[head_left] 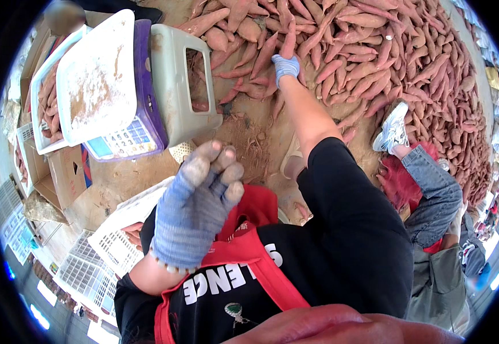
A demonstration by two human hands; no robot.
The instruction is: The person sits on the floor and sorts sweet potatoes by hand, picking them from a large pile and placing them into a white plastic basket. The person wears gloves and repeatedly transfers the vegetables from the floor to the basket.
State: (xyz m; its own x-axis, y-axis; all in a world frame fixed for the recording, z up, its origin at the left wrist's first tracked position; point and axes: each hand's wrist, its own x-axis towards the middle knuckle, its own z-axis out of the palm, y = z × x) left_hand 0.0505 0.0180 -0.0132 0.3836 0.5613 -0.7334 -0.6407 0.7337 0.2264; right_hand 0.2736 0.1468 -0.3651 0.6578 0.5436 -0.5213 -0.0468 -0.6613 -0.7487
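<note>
My right hand, in a blue knit glove, reaches to the near edge of a big heap of reddish sweet potatoes. Its fingers close round the lower end of one sweet potato, which points away from me. My left hand, in a blue glove with soiled grey fingertips, is raised in front of my red apron. Its fingers are loosely bent and apart, and I see nothing in them. A digital scale with a white, dirt-marked pan stands beyond it on the left.
The scale is beside a pale grey plastic stool. A white basket of sweet potatoes and an open cardboard box lie farther left. White slatted crates sit at lower left. Another person in jeans is close on my right.
</note>
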